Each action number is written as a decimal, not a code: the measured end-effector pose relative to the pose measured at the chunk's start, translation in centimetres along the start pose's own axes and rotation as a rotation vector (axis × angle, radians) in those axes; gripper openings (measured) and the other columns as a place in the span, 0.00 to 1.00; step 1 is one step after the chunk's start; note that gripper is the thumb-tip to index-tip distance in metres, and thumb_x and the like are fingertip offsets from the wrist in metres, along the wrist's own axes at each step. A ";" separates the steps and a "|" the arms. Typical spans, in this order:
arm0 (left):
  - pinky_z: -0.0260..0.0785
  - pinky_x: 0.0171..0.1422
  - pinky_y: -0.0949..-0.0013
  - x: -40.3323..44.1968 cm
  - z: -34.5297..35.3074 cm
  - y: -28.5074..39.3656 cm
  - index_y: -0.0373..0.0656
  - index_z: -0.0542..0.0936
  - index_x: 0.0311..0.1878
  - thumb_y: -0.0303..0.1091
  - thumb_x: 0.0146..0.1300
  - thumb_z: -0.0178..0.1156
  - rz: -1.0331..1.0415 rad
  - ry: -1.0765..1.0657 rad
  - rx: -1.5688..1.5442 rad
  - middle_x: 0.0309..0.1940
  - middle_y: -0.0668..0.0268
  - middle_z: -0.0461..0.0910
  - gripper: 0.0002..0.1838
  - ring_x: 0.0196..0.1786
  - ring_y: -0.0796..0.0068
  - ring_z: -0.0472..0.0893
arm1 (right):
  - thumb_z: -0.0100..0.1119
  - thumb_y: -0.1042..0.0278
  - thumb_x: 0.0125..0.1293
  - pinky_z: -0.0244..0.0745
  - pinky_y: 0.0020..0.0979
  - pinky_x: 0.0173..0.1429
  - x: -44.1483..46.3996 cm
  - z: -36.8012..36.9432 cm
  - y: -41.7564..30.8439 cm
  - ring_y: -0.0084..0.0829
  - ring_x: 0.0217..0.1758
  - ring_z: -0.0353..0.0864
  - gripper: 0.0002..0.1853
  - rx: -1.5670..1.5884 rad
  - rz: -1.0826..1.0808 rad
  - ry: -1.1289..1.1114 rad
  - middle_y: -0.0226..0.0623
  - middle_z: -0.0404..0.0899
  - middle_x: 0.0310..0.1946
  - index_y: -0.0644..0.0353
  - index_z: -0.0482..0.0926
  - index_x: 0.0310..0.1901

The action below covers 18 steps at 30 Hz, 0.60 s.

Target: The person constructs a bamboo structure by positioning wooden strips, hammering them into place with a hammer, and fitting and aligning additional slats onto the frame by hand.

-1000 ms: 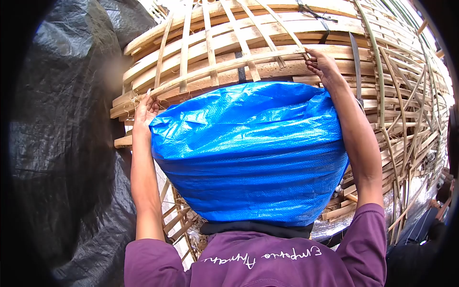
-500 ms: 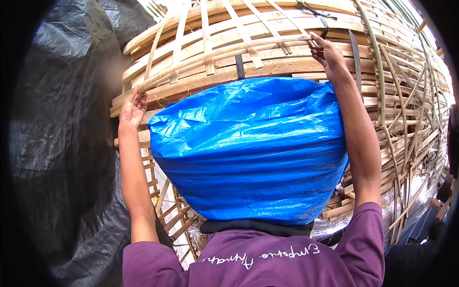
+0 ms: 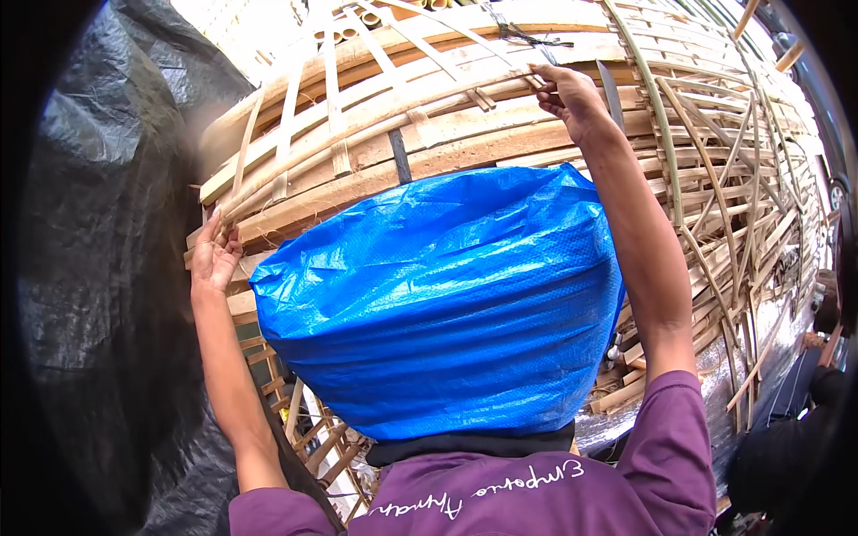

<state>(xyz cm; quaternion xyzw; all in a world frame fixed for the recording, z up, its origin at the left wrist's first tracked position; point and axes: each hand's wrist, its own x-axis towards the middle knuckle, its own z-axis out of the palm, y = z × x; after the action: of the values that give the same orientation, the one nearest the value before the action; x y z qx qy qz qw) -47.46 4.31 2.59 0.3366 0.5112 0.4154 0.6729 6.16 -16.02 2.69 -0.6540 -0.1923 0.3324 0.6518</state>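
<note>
A long, thin bamboo strip [image 3: 357, 132] runs between my hands, across several narrow slats [image 3: 333, 98] that stick out beyond it. My left hand [image 3: 216, 255] pinches its left end beside the edge of the stacked planks. Toward the other end, my right hand [image 3: 572, 100] is closed on the strip, with thumb and forefinger together. Just right of that hand, a dark flat blade [image 3: 611, 94] stands upright among the wood. Blue plastic sheeting [image 3: 438, 295] covers my front below the strip.
Wooden planks [image 3: 313, 207] lie stacked behind the sheeting. Black tarp [image 3: 107, 268] hangs at the left. Bamboo lattice [image 3: 715, 179] fills the right side, near a green bamboo pole [image 3: 657, 116]. Black cord [image 3: 527, 37] lies at the top.
Both hands and the bamboo strip appear farther left and slightly lower in view. The planks and lattice have shifted left too, as the view turned. My grip looks the same.
</note>
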 end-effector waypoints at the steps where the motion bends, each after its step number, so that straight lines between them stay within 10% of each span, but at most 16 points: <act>1: 0.72 0.33 0.76 0.1 -0.3 -0.4 0.47 0.79 0.52 0.38 0.62 0.68 -0.024 -0.033 0.008 0.40 0.66 0.79 0.16 0.39 0.75 0.80 | 0.69 0.59 0.60 0.74 0.24 0.38 0.2 0.0 0.2 0.18 0.28 0.72 0.13 -0.005 0.007 0.018 0.26 0.74 0.26 0.60 0.81 0.36; 18: 0.72 0.47 0.68 0.8 -4.2 -4.7 0.43 0.76 0.55 0.40 0.69 0.60 -0.102 -0.178 0.080 0.42 0.64 0.82 0.16 0.44 0.71 0.80 | 0.69 0.60 0.63 0.76 0.23 0.44 2.2 -0.7 3.1 0.19 0.33 0.75 0.11 0.035 0.033 -0.123 0.27 0.76 0.29 0.58 0.80 0.37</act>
<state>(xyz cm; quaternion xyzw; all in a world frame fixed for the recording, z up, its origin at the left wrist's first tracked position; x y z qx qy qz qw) -50.43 3.14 -2.88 0.3723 0.4823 0.3284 0.7218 7.64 -15.19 -0.77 -0.6237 -0.2156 0.3860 0.6446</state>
